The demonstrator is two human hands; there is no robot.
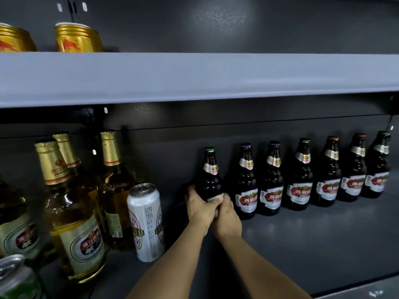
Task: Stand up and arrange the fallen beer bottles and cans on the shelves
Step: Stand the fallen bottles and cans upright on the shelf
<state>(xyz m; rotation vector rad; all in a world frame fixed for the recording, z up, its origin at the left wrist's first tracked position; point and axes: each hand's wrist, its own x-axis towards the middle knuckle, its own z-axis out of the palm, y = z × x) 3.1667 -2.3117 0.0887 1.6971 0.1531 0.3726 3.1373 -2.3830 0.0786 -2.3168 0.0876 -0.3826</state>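
A dark glass bottle (209, 173) with a green cap and silver neck label is gripped upright, cap upward, by the left hand (199, 209) and right hand (227, 219) on the lower shelf (313, 238), leftmost in a row of like bottles (302, 175).

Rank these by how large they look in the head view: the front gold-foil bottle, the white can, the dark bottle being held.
1. Front gold-foil bottle, clearly largest.
2. and 3. White can and held dark bottle: unsure. The can looks wider, the bottle taller, but hands cover its base and it stands farther back.
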